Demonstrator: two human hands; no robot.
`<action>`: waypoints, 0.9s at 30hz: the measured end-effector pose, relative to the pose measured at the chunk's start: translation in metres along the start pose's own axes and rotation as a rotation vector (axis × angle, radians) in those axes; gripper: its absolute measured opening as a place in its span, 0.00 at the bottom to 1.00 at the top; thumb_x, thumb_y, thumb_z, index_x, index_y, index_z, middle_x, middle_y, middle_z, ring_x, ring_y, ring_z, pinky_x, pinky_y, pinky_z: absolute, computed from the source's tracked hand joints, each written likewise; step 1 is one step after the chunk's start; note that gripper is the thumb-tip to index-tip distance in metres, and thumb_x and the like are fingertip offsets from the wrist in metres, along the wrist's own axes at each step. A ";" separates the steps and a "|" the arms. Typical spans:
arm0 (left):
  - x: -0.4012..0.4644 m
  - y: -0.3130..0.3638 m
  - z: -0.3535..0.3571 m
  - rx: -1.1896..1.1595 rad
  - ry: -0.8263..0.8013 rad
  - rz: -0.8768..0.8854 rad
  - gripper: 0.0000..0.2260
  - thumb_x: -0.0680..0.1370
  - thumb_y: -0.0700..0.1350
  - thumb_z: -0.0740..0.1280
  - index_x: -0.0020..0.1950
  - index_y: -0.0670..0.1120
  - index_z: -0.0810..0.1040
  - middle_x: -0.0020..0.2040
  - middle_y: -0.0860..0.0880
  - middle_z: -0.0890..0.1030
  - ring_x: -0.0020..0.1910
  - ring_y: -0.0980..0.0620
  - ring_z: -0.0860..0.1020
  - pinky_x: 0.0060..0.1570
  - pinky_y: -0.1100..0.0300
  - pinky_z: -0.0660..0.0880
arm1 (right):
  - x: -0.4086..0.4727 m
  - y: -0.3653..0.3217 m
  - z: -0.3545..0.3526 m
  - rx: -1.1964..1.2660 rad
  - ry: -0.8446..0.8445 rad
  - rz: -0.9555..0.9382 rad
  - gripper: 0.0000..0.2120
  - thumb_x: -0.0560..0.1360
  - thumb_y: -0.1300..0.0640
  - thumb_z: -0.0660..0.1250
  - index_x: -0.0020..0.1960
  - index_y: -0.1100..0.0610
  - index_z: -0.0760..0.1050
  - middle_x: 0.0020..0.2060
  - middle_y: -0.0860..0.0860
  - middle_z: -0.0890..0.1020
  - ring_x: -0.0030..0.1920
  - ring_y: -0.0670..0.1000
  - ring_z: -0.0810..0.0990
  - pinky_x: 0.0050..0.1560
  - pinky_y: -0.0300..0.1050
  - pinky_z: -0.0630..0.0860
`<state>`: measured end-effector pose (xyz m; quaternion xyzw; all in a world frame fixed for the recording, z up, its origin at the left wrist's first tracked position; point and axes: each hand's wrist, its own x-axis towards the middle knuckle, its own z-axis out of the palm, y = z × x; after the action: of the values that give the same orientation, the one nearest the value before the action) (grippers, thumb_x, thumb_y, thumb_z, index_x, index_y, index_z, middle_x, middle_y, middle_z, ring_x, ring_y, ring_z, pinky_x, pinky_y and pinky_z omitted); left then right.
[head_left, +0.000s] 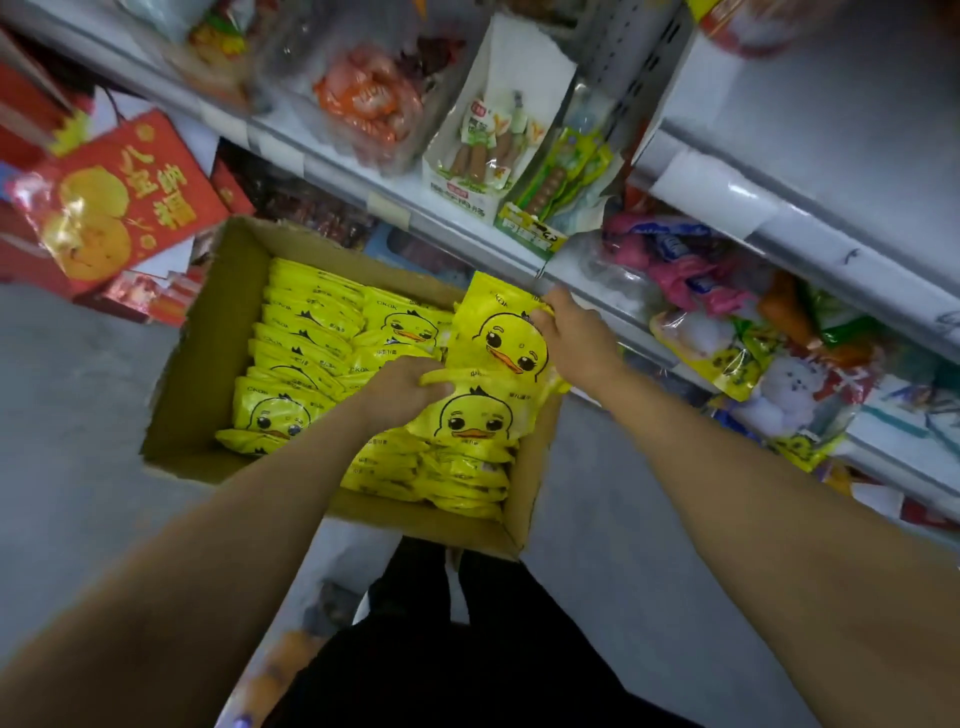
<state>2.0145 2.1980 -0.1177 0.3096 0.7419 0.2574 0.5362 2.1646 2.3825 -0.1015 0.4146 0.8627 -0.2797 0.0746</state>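
right grip (574, 338) is pinching a duck pack (498, 335) by its top corner, holding it upright over the box (202, 343), likely bound for the shelf (582, 270), while left grip (400, 392) is clutching the next pack (470, 415) atop the stacks, readying it.

Person seen from above. Left hand (400, 389) and right hand (576, 338) bare; forearms bare as far as the near edge of view. Worn below: black trousers (467, 670), loose, matte, the two legs parted by a narrow gap at the far end. Feet too dark to make out.
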 end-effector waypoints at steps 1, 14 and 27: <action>-0.006 0.011 -0.003 -0.025 -0.015 0.009 0.07 0.79 0.45 0.67 0.47 0.41 0.79 0.40 0.49 0.77 0.39 0.51 0.73 0.40 0.57 0.67 | -0.002 0.000 -0.011 -0.012 0.021 -0.002 0.16 0.83 0.49 0.57 0.62 0.61 0.69 0.49 0.64 0.81 0.51 0.66 0.78 0.44 0.55 0.72; -0.106 0.161 0.016 -0.296 -0.169 -0.017 0.25 0.72 0.48 0.74 0.67 0.46 0.71 0.34 0.58 0.84 0.34 0.69 0.80 0.35 0.68 0.75 | -0.072 0.028 -0.149 0.463 0.057 0.032 0.24 0.62 0.40 0.80 0.45 0.55 0.77 0.39 0.47 0.81 0.39 0.47 0.79 0.39 0.45 0.74; -0.133 0.339 0.155 -0.014 -0.306 0.334 0.30 0.57 0.53 0.83 0.54 0.46 0.77 0.53 0.48 0.83 0.48 0.48 0.82 0.45 0.55 0.80 | -0.216 0.143 -0.350 0.497 0.440 -0.281 0.22 0.64 0.52 0.81 0.50 0.52 0.72 0.46 0.52 0.83 0.45 0.53 0.83 0.42 0.46 0.79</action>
<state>2.2556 2.3369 0.1638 0.4600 0.5885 0.2976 0.5945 2.4483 2.4991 0.2080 0.3475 0.8124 -0.3926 -0.2553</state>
